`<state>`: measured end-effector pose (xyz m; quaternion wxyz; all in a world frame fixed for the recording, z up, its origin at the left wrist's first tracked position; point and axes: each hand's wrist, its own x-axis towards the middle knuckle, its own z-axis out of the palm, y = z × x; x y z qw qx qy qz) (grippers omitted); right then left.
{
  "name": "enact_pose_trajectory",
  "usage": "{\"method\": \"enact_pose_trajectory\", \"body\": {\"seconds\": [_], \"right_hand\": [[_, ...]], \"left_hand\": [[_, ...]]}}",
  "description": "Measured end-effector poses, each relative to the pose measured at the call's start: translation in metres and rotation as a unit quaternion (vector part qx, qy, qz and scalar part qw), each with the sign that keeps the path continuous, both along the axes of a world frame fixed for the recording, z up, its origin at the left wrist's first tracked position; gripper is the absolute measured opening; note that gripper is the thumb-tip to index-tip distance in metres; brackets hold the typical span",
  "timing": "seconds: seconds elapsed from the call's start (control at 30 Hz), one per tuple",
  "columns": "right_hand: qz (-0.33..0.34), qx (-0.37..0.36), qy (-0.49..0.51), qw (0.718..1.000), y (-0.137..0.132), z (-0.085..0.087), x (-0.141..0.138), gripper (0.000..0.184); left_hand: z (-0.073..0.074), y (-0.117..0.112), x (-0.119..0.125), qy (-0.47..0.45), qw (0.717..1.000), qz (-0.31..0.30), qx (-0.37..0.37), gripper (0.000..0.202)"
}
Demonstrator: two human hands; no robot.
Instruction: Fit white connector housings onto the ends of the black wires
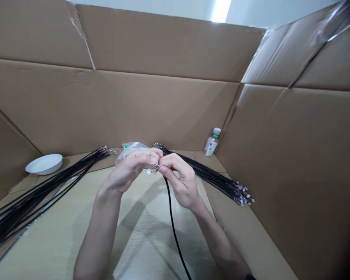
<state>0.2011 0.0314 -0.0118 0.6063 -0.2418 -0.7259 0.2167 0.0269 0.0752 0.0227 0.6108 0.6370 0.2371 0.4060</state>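
A black cable [171, 212] runs from the near edge of the table up to my hands, where its end splits into thin wires. My left hand [131, 167] is closed in a pinch on the wire end, fingertips touching those of the other hand. My right hand [182, 182] pinches the same cable end between thumb and forefinger. A small shiny piece [157, 165] shows between the fingertips; its kind is too small to tell. Small white connectors [149, 171] hang just below the left fingers. The fingers partly hide the wires.
One bundle of black cables [46, 192] lies at the left, another bundle [212, 175] at the right behind my hand. A white bowl [45, 164] stands back left. A clear plastic bag [131, 147] and a bottle [213, 142] sit near the cardboard wall [163, 112], which encloses the table [140, 241].
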Motion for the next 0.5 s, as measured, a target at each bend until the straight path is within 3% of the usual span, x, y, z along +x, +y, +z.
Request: {"method": "enact_pose_trajectory", "body": {"seconds": [0.2, 0.27, 0.37, 0.5], "right_hand": [[0.038, -0.051, 0.024, 0.998, 0.002, 0.0, 0.002, 0.016], [0.031, -0.067, 0.041, 0.996, 0.001, 0.0, 0.001, 0.017], [-0.032, -0.074, 0.061, 0.995, -0.001, -0.001, -0.004, 0.017], [-0.128, -0.01, 0.046, 0.991, -0.004, -0.003, -0.009, 0.01]], "left_hand": [[-0.002, 0.004, -0.003, 0.022, 0.999, -0.026, 0.008, 0.022], [-0.001, 0.001, -0.004, 0.05, 0.998, 0.004, 0.043, 0.023], [0.004, -0.01, -0.002, 0.1, 0.985, 0.084, 0.115, 0.026], [0.006, -0.026, 0.003, 0.126, 0.954, 0.172, 0.211, 0.026]]}}
